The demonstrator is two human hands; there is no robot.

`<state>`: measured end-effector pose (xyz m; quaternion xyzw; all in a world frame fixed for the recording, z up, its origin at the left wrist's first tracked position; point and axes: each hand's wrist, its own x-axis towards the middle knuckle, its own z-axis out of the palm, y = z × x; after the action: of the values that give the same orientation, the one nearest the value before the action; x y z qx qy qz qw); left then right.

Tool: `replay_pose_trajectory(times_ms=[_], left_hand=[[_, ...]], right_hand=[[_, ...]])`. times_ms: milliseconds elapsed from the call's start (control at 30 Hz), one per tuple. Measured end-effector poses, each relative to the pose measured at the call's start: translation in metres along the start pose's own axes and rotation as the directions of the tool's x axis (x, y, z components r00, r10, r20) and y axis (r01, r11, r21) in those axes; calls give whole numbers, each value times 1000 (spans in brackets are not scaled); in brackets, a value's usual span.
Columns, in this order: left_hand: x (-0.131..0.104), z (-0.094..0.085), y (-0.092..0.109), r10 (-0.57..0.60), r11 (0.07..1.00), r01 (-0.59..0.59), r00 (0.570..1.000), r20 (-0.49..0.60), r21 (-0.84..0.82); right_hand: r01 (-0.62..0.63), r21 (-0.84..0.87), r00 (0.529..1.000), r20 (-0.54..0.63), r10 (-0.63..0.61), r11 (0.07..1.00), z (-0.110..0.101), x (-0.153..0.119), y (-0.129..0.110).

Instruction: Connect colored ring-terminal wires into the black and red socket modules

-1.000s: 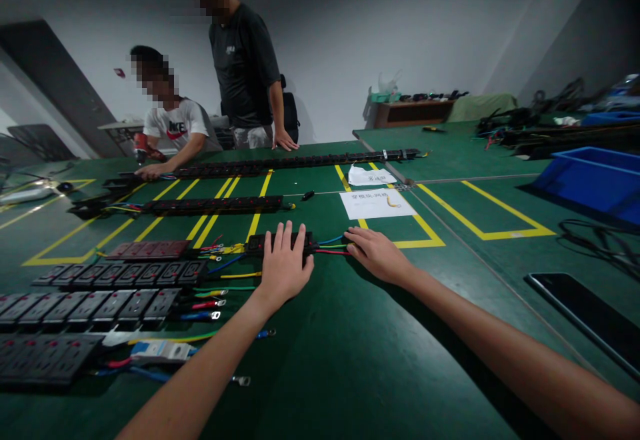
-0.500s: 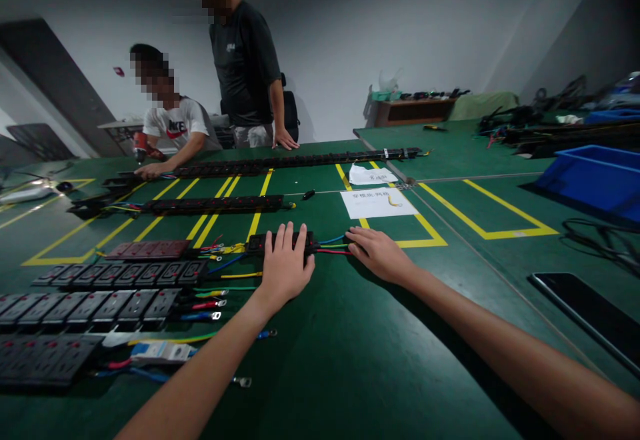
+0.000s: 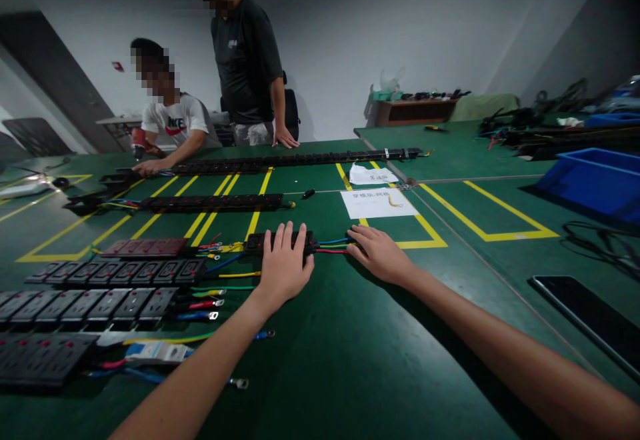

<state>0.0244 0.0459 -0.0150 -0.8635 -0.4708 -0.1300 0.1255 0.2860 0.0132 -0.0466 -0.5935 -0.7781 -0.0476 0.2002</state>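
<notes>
My left hand lies across a short black socket module, its fingers stretched out and spread over the top. Blue, green and red wires run from the module's right end to my right hand. The fingers of that hand are closed together over the wire ends, which they hide. Left of the module, yellow wires with ring terminals lie near a reddish-brown socket strip. Closer to me are a black socket strip and another black strip.
A phone lies on the right, below a black cable and a blue bin. Two paper sheets lie ahead. Across the green table, a seated person holds a red drill; another person stands alongside.
The view has shifted very slightly, so the strips on the left appear a little further left. Both hands keep their places on the module and the wires.
</notes>
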Motion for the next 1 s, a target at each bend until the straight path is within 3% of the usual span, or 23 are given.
replay_pose_trajectory(times_ms=[333, 500, 667, 767, 933, 1000], left_hand=[[-1, 1, 1, 0, 1000, 0, 1000, -18, -7], [0, -1, 1, -3, 1000, 2, 1000, -5, -19], [1, -2, 0, -10, 1000, 10, 1000, 5, -18], [0, -4, 1, 8, 1000, -9, 1000, -16, -17], [-1, -8, 3, 113, 992, -116, 992, -48, -54], [-1, -8, 3, 135, 987, -139, 990, -47, -78]], right_hand=[[-10, 135, 998, -59, 18, 991, -3, -2, -1], [61, 81, 998, 2, -62, 995, -5, -2, -1], [62, 39, 998, 20, -63, 997, -6, -1, -3], [14, 19, 1000, -7, -14, 1000, -7, -1, -6], [-173, -54, 983, -69, 169, 983, -7, 0, -6], [-178, -54, 983, -53, 175, 982, -6, 1, -4]])
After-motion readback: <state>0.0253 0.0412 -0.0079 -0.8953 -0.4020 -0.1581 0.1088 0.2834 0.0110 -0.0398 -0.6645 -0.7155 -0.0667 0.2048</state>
